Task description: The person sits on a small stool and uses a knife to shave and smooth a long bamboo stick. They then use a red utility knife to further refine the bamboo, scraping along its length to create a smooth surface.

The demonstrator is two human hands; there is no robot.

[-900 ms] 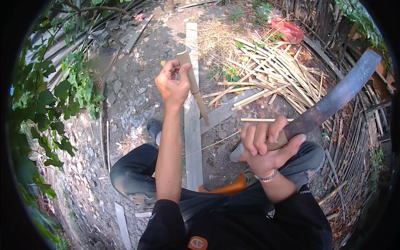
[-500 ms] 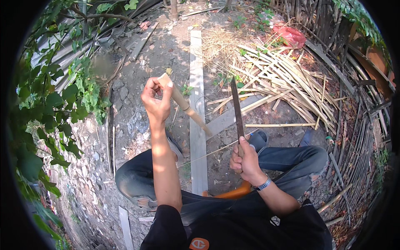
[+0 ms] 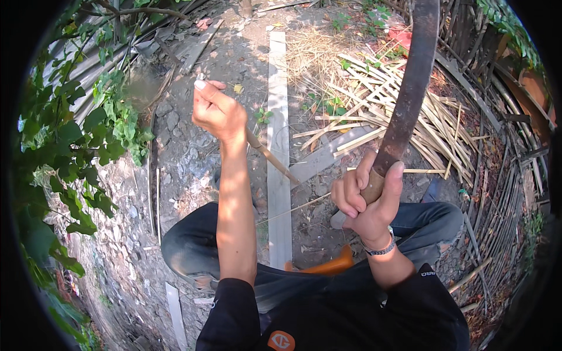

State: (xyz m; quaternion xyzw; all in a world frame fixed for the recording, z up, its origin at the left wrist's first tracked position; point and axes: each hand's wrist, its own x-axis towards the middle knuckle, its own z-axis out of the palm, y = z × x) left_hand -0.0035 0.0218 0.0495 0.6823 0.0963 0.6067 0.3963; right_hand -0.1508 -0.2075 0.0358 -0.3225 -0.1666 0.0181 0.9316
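A bamboo stick (image 3: 270,157) is gripped in the left hand (image 3: 218,111), whose fingers are curled tightly around its upper end, the arm being stretched forward over the ground. The stick is slanted, its upper end hidden in the fist and its lower end lying over a long pale wooden plank (image 3: 278,146) that is laid lengthwise on the bare dirt. A long curved machete (image 3: 407,99) with a dark, rusted blade is held in the right hand (image 3: 366,196); the fingers are wrapped fully around the wooden handle and the thumb is laid along it. The blade is raised upward toward the top of the view, well apart from the stick. A bracelet (image 3: 380,248) is worn on the right wrist. A pile of split bamboo strips (image 3: 398,111) is spread on the ground beyond the machete, to the right of the plank. Bent knees in blue jeans (image 3: 436,222) are seen below both hands, and an orange object (image 3: 333,266) is partly visible between them; what it is cannot be told. Green leafy branches (image 3: 88,146) are hung along the left side, and a fence of bent bamboo canes (image 3: 509,175) is curved along the right.
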